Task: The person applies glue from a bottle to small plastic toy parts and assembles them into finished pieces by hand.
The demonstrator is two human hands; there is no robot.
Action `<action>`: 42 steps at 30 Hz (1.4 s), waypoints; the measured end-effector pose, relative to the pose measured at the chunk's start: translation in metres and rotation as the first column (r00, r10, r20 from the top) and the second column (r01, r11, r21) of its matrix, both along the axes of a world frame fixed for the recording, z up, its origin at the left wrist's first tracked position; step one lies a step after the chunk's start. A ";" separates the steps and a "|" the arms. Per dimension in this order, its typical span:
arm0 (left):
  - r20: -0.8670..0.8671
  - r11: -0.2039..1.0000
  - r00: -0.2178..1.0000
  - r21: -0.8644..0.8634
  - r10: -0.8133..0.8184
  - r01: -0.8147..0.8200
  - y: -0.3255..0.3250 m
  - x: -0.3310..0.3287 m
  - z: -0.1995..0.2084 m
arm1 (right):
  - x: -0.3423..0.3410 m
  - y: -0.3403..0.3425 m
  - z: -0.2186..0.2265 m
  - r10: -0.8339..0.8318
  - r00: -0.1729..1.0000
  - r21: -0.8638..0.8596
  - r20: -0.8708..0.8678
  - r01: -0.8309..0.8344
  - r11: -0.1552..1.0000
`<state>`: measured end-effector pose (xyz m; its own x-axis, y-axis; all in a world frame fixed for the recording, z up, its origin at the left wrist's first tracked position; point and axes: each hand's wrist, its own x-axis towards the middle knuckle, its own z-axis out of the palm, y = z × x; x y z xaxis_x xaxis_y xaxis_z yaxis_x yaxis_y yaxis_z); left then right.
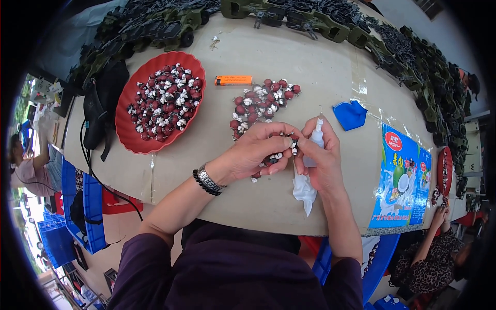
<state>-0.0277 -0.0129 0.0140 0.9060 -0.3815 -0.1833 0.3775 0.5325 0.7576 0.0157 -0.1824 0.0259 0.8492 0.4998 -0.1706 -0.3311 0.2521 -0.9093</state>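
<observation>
My left hand (258,147) is closed round several small dark-red and white trinkets (278,156). Its fingertips meet those of my right hand (326,163) at one little piece between them. My right hand also grips a small white squeeze bottle (316,135) with a thin needle tip pointing up, and a crumpled white tissue (304,194) hangs below its fingers. Just beyond my left hand lies a loose pile of the same trinkets (253,106), each with a round red part. More of them fill a scalloped red bowl (173,56) at the left.
An orange tube (233,80) lies beyond the pile. A folded blue cloth (350,114) and a blue printed sheet (400,181) are at the right. Green toy vehicles (289,15) line the table's far edge. A black bag (101,108) sits left. Another person (431,258) works at the right.
</observation>
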 end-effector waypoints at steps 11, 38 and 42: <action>0.016 0.999 1.000 0.053 0.002 -0.003 -0.001 0.000 0.001 | -0.003 0.000 0.002 -0.018 0.997 -0.055 0.070 0.022 0.998; 0.089 0.991 0.996 0.135 -0.007 -0.005 0.000 -0.003 0.000 | -0.003 0.001 -0.002 -0.012 1.000 0.009 0.023 0.012 1.000; 0.102 0.991 0.995 0.137 -0.011 -0.003 0.001 -0.002 -0.002 | -0.002 0.000 -0.002 0.003 1.000 -0.001 0.023 -0.003 1.000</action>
